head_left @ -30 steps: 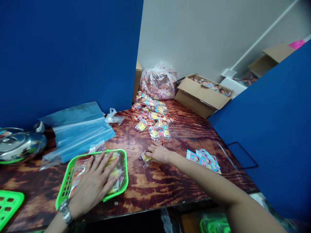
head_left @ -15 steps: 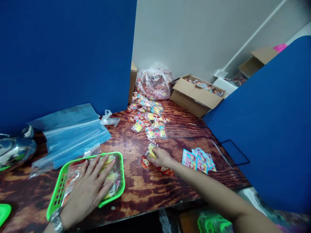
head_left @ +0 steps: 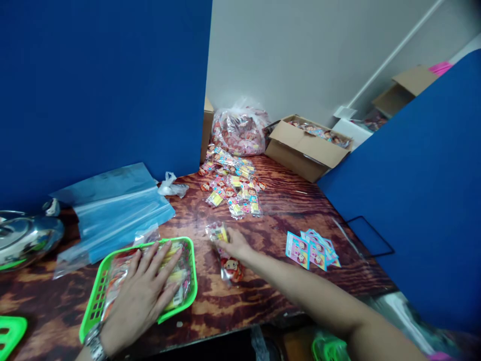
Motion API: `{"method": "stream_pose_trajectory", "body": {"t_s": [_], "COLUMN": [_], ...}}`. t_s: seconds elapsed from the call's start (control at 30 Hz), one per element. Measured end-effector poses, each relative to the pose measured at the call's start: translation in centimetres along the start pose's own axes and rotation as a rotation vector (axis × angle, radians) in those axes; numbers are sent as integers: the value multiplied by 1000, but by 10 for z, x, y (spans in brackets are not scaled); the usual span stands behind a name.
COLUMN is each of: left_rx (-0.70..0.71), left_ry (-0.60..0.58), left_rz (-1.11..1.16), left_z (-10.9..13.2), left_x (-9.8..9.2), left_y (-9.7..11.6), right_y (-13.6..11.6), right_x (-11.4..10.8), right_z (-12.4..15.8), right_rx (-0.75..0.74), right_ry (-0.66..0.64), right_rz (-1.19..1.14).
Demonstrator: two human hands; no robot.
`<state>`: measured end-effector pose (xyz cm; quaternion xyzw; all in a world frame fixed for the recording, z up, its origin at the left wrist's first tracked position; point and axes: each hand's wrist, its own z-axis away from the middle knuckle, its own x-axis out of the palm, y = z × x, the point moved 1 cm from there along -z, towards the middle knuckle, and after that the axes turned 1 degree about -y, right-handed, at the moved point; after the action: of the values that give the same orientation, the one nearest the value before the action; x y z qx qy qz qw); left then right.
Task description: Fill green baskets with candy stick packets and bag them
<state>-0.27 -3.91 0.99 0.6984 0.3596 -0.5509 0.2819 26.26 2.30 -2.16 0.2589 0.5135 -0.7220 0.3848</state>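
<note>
My left hand (head_left: 146,286) lies flat with fingers spread on several clear plastic packets (head_left: 180,281) inside a green basket (head_left: 193,271). Yellow pieces and printed figures show through the packets' wrapping. To the right of the basket, my right hand (head_left: 236,244) grips a small clear packet (head_left: 218,233) with yellow contents and a red-haired cartoon figure at its lower end. Whether it holds one packet or more I cannot tell. Beyond that hand, similar packets (head_left: 236,183) lie in a loose pile on the wooden table (head_left: 263,301).
Blue printed cards (head_left: 313,249) lie fanned at the right. Clear plastic sheets (head_left: 124,215) and a knotted white bag (head_left: 172,185) are at the left. Behind stand a large filled bag (head_left: 240,130) and an open carton (head_left: 308,150). Blue partitions (head_left: 421,200) border the table.
My right hand has moved left toward the basket, bringing the packet with it. My left hand stays on the packets in the basket. The whole view has shifted slightly.
</note>
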Motion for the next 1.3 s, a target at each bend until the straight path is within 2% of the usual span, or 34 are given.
{"method": "stream_pose_trajectory", "body": {"t_s": [0.07,0.17,0.3,0.37,0.5,0.6,0.7,0.8,0.87,1.0,1.1,1.3], "left_rx": [10,18,7,5,12,11,13,5,-1,-6,-2,2], "left_ry": [16,19,3,-3,13,23,10,6,5,-5,-2,20], "left_rz": [-3,-16,-20,-19,-22,-31,-34,-34,-28,-18,-38,-42], "left_z": [0,2,4,5,4,2,1,2,2,1,0,0], "left_x": [0,3,6,8,8,7,6,6,5,3,2,2], "left_y": [0,-1,-1,-1,-2,-2,-1,-1,0,0,0,0], "right_y": [-7,-15,-17,-12,4,15,14,6,1,-4,-8,-14], "right_x": [8,14,5,-12,-60,-77,-66,-53,-54,-68,-66,-46], "right_z": [3,9,5,-10,-51,-68,-59,-42,-37,-52,-69,-78], "right_rx": [-28,-193,-352,-299,-129,-38,-44,-169,-265,-568,-754,-689], "right_ry": [0,-46,-153,-163,-40,40,0,-121,-187,-301,-326,-242], "right_rz": [213,430,406,327,312,334,340,341,353,485,660,835]}}
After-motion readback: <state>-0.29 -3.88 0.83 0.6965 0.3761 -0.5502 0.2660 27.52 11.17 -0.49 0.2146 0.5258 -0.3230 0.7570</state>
